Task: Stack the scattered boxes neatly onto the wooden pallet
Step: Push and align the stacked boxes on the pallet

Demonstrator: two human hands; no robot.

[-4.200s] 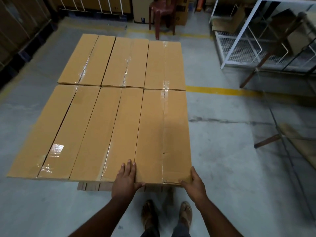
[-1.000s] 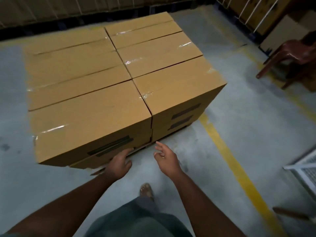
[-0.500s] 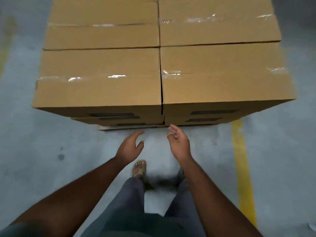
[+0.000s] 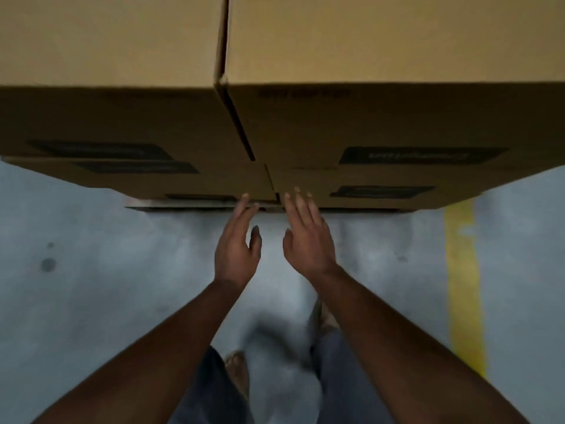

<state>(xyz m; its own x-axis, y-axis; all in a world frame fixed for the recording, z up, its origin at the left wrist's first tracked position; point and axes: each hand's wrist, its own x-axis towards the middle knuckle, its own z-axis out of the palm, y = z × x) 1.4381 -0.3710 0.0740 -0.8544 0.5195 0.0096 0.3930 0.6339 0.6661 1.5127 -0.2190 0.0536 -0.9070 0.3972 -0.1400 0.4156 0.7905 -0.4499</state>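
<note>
Brown cardboard boxes fill the upper half of the head view, stacked in layers on a wooden pallet (image 4: 195, 205) whose edge peeks out below them. The top left box (image 4: 107, 114) and top right box (image 4: 382, 117) meet at a dark seam. Lower boxes (image 4: 305, 182) show black labels. My left hand (image 4: 237, 249) and my right hand (image 4: 305, 237) reach forward side by side with straight fingers. Their fingertips are at the bottom edge of the lowest boxes near the seam. Neither hand holds anything.
A grey concrete floor (image 4: 91, 286) lies in front of the stack. A yellow painted line (image 4: 463, 270) runs toward me on the right. My legs and sandalled feet (image 4: 237, 371) stand just behind the hands.
The view has moved closer and lower to the stack's front. Both hands have stretched forward from mid-air to the base of the lowest boxes.
</note>
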